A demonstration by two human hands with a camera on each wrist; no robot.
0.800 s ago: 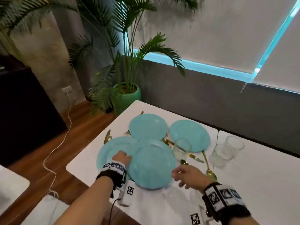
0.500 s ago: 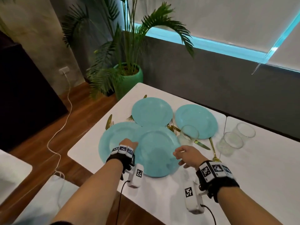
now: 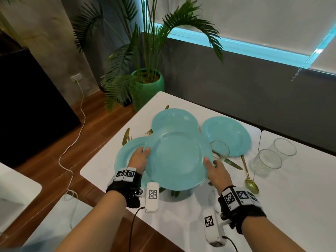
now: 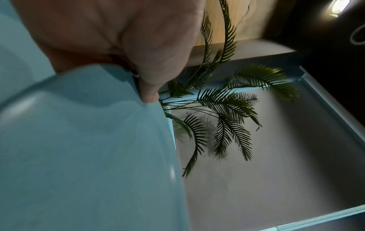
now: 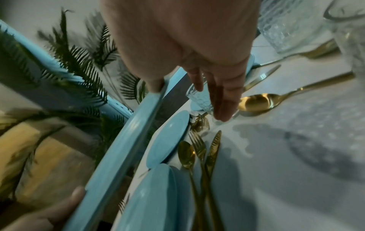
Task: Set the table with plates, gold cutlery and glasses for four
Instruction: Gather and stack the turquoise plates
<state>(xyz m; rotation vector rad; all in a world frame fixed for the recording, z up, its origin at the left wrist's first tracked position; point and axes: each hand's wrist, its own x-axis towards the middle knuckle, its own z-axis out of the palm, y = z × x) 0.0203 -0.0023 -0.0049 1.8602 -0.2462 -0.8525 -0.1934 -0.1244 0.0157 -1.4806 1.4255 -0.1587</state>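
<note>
Both my hands hold one light blue plate (image 3: 177, 159) tilted above the white table (image 3: 300, 197). My left hand (image 3: 141, 157) grips its left rim, thumb (image 4: 150, 87) on top and the other fingers hidden beneath. My right hand (image 3: 214, 166) pinches the right rim, thumb (image 5: 156, 84) above and fingers (image 5: 221, 101) stretched below. Three more blue plates lie flat: one left (image 3: 125, 157), one far (image 3: 174, 120), one right (image 3: 227, 133). A gold spoon (image 5: 186, 154), fork (image 5: 198, 146) and knife (image 5: 214, 148) lie under the lifted plate. Three glasses (image 3: 219, 149) (image 3: 266, 160) (image 3: 284, 148) stand to the right.
A long gold spoon (image 3: 251, 182) and a gold knife (image 3: 232, 163) lie right of the held plate; another gold knife (image 3: 125, 136) sits by the left plate. A potted palm (image 3: 147, 88) stands past the table's far corner. A white cable (image 3: 72, 142) trails over the wooden floor.
The near plate was lying on the table with my hands at its sides. Both hands have taken hold of its rim and raised it, uncovering gold cutlery beneath.
</note>
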